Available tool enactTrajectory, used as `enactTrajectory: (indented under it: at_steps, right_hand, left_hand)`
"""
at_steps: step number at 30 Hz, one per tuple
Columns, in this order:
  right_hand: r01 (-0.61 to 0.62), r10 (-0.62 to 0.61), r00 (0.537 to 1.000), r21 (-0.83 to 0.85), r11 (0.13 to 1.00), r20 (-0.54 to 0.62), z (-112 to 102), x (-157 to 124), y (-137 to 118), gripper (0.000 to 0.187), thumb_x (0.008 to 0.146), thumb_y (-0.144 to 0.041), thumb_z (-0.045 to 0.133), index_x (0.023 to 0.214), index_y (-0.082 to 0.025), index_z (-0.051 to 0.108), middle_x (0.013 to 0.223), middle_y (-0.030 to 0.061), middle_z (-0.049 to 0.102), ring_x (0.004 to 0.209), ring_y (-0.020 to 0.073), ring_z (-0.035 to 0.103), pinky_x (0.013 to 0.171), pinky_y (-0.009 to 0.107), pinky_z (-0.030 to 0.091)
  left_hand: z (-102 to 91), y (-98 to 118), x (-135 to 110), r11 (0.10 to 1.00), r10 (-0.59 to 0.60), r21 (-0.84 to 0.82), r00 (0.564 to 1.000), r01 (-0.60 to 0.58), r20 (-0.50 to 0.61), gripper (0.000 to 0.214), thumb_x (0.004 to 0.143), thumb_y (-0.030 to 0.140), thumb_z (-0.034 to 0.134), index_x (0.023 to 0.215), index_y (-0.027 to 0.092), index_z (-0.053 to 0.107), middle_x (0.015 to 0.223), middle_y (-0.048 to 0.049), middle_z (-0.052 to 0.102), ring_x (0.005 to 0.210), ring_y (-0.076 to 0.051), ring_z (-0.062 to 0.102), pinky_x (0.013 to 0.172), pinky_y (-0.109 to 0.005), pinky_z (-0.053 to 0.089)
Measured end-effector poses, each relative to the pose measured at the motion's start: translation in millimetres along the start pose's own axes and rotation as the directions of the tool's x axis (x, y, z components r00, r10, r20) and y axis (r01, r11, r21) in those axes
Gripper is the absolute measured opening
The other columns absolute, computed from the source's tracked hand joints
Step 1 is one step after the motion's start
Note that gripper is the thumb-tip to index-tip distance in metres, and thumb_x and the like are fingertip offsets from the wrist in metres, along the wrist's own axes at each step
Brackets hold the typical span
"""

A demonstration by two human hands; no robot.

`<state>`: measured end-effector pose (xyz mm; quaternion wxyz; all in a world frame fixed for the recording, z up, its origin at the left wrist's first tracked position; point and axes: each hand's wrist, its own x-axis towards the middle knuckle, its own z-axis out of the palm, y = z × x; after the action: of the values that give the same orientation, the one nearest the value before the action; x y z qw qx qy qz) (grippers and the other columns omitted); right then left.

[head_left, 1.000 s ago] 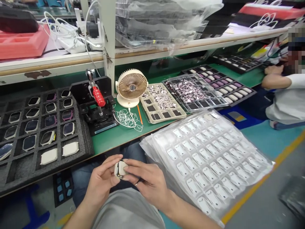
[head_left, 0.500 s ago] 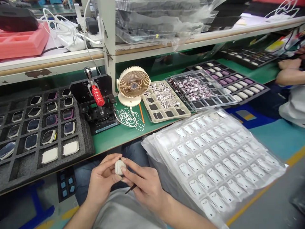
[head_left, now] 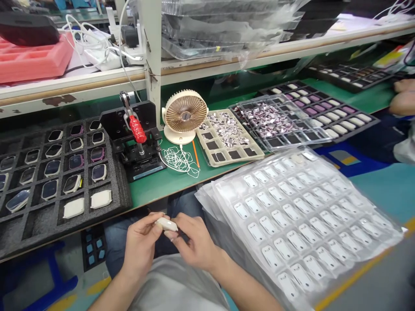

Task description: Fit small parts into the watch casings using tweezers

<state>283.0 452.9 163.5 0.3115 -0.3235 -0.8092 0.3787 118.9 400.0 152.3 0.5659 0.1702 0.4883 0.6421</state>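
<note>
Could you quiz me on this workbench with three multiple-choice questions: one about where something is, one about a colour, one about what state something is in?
1. Where does the small fan stand?
A. On the green bench, left of the beige parts tray
B. On the upper shelf
C. On the floor

2. What colour is the handle of the black press jig?
A. Blue
B. Red
C. Yellow

3. How is the white watch case held?
A. Lying in the foam tray
B. In one hand only
C. Between both hands over the lap

Answers:
1 A: the fan sits on the bench beside that tray.
2 B: the handle is plainly red.
3 C: the left hand and the right hand both pinch it.
</note>
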Motion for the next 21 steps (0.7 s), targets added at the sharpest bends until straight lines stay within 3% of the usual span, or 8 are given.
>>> enactTrajectory:
  at_steps: [3,6,8,10,13,15,18,21]
  right_hand:
    - [0.009,-0.008,1.000,0.066,0.998,-0.025,3.8,0.0,0.8,0.026,0.105,-0.033,0.052,0.082,-0.021,0.054,0.071,-0.0007,0.054,0.063,0.0142,0.049,0.060,0.032,0.027]
    - [-0.118,0.127,0.992,0.243,0.963,-0.024,7.3,1.9,1.8,0.037,0.105,-0.043,0.054,0.076,-0.020,0.051,0.070,-0.0016,0.049,0.063,0.0133,0.044,0.060,0.030,0.026]
    - [-0.295,0.286,0.954,0.474,0.830,0.093,6.5,4.2,2.8,0.048,0.103,-0.057,0.057,0.074,-0.020,0.049,0.065,-0.0044,0.043,0.057,0.0109,0.035,0.055,0.028,0.024]
    - [-0.509,0.415,0.854,0.674,0.535,0.314,3.0,6.1,3.3,0.055,0.097,-0.068,0.061,0.074,-0.020,0.050,0.059,-0.0080,0.036,0.050,0.0080,0.024,0.049,0.026,0.017]
    - [-0.698,0.447,0.663,0.712,0.077,0.601,-4.7,7.4,1.5,0.056,0.089,-0.070,0.071,0.075,-0.020,0.051,0.052,-0.0121,0.032,0.044,0.0049,0.012,0.044,0.025,0.006]
    - [-0.732,0.440,0.588,0.678,-0.069,0.679,-9.5,7.5,-1.4,0.055,0.086,-0.066,0.075,0.072,-0.020,0.049,0.050,-0.0130,0.030,0.042,0.0039,0.011,0.043,0.023,0.005]
    - [-0.739,0.435,0.564,0.664,-0.114,0.702,-12.2,7.6,-4.9,0.054,0.083,-0.062,0.078,0.068,-0.020,0.048,0.049,-0.0141,0.026,0.041,0.0033,0.010,0.042,0.021,0.005]
    - [-0.741,0.451,0.577,0.669,-0.061,0.681,-8.1,9.4,-2.6,0.056,0.079,-0.063,0.080,0.065,-0.021,0.047,0.047,-0.0147,0.024,0.041,0.0032,0.010,0.042,0.021,0.006]
  left_hand:
    - [-0.3,-1.1,-1.0,1.000,0.015,-0.013,1.000,-0.015,0.005,0.027,0.068,0.032,0.097,0.091,0.023,0.087,0.090,-0.0100,0.084,0.082,-0.022,0.079,0.079,-0.030,0.063]
    - [0.5,-2.4,-1.0,1.000,0.004,0.020,0.999,-0.003,-0.038,0.028,0.072,0.035,0.095,0.095,0.024,0.087,0.093,-0.0105,0.084,0.085,-0.022,0.079,0.079,-0.030,0.064]
    - [0.3,-0.6,0.3,0.993,0.031,0.116,0.999,-0.029,-0.013,0.039,0.075,0.033,0.093,0.112,0.027,0.084,0.103,-0.0106,0.083,0.092,-0.023,0.079,0.082,-0.031,0.065]
    - [-1.6,4.3,2.8,0.945,0.167,0.269,0.982,-0.184,0.084,0.053,0.075,0.028,0.093,0.126,0.031,0.078,0.119,-0.0110,0.079,0.102,-0.025,0.077,0.088,-0.034,0.065]
    - [-7.8,14.6,7.8,0.675,0.424,0.487,0.832,-0.554,0.359,0.049,0.080,0.017,0.088,0.126,0.031,0.078,0.125,-0.0099,0.076,0.109,-0.026,0.075,0.098,-0.036,0.062]
    - [-12.5,19.3,11.0,0.465,0.478,0.508,0.688,-0.725,0.546,0.044,0.086,0.007,0.079,0.123,0.029,0.079,0.117,-0.0085,0.078,0.108,-0.025,0.075,0.099,-0.036,0.062]
    - [-17.5,18.7,13.9,0.293,0.514,0.427,0.517,-0.856,0.685,0.047,0.089,-0.006,0.066,0.127,0.021,0.074,0.114,-0.0098,0.077,0.109,-0.024,0.074,0.095,-0.038,0.064]
    - [-18.7,11.0,14.2,0.186,0.562,0.396,0.428,-0.899,0.708,0.047,0.088,-0.011,0.062,0.124,0.017,0.072,0.114,-0.0107,0.074,0.112,-0.024,0.072,0.096,-0.038,0.064]
